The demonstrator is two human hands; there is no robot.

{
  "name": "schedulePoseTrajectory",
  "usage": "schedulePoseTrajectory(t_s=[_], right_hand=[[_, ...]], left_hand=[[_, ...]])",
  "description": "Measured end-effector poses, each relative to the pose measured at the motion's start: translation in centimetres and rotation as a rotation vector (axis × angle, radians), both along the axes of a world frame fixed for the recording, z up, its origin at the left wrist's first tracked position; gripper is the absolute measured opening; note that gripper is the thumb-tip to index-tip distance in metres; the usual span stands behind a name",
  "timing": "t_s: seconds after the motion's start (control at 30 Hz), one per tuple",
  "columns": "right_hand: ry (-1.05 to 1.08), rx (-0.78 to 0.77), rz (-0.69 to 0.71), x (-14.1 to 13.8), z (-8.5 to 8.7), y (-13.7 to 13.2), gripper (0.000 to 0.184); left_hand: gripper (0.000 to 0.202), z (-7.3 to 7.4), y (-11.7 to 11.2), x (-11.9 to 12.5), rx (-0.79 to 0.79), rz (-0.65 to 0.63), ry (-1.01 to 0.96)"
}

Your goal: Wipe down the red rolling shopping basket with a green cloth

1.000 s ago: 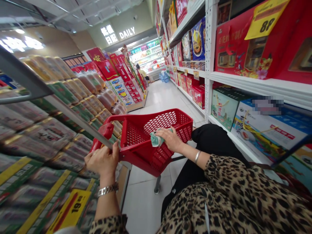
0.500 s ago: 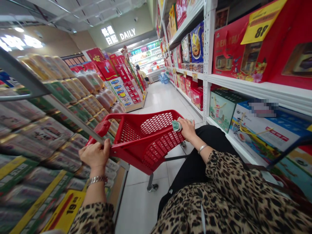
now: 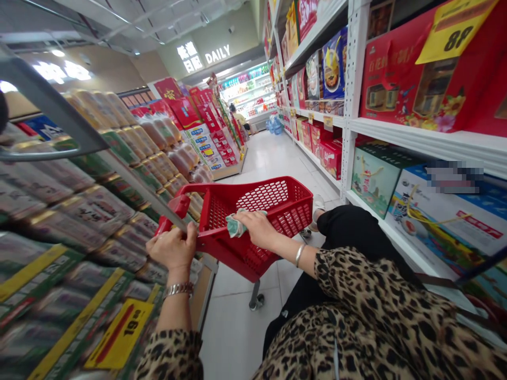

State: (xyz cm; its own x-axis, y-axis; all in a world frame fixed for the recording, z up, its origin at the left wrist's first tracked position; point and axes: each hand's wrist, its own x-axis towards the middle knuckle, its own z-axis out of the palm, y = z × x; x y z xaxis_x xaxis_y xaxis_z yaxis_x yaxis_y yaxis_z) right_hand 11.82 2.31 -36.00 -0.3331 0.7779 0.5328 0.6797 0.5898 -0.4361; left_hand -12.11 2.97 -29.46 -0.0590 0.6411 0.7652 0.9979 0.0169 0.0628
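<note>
Sliding back from the basket's far side, my right hand [image 3: 255, 229] now sits above the middle of the red plastic trolley basket [image 3: 273, 198], and the whole view has swung a little. I read its fingers [image 3: 247, 217] as pressed together over a folded teal-and-white bundle [image 3: 236, 227], apparently pinching it; from this feed I cannot tell whether it is cloth, paper or money. The bundle sits at the fingertips, above the basket's inner side, and I cannot tell whether it touches the mesh.

My left hand [image 3: 172, 245] is curled around the basket's red handle [image 3: 178, 207], its fingers [image 3: 160, 244] closed on the grip. A steel bracelet watch [image 3: 178, 289] shows on that wrist, a slim bangle [image 3: 300, 255] on the other, and leopard-print sleeves [image 3: 170, 356] cover both forearms.

As far as I can judge, that bundle is all the basket carries so far; I make out no boxes or packs inside. Stacked packaged goods [image 3: 91, 211] stand on the left above a yellow 19 price tag [image 3: 121, 332]. To the right, red gift boxes [image 3: 420, 68] fill white metal shelving [image 3: 352, 89]. Another person [image 3: 237, 116] stands far down the aisle.
</note>
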Motion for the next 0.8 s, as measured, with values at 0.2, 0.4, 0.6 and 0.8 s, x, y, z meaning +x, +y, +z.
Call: schedulePoseTrajectory(t_s=[0.2,0.4,0.6,0.8], right_hand=[[-0.001,0.092,0.168,-2.0,1.5,-0.5,0.073],[-0.088,0.092,0.066,2.6,-0.8,-1.2,0.065],[-0.111,0.051,-0.11,7.2,-3.1,-1.7,0.061],[-0.137,-0.038,-0.253,10.4,-3.5,-1.5,0.064]], left_hand=[[0.045,-0.2,-1.0,1.1,-0.009,-0.045,0.019],[0.046,0.2,-1.3,1.8,-0.026,-0.075,-0.006],[0.046,-0.1,-0.9,1.1,-0.021,-0.087,-0.003],[0.047,0.1,-0.2,-0.5,-0.032,-0.095,0.061]])
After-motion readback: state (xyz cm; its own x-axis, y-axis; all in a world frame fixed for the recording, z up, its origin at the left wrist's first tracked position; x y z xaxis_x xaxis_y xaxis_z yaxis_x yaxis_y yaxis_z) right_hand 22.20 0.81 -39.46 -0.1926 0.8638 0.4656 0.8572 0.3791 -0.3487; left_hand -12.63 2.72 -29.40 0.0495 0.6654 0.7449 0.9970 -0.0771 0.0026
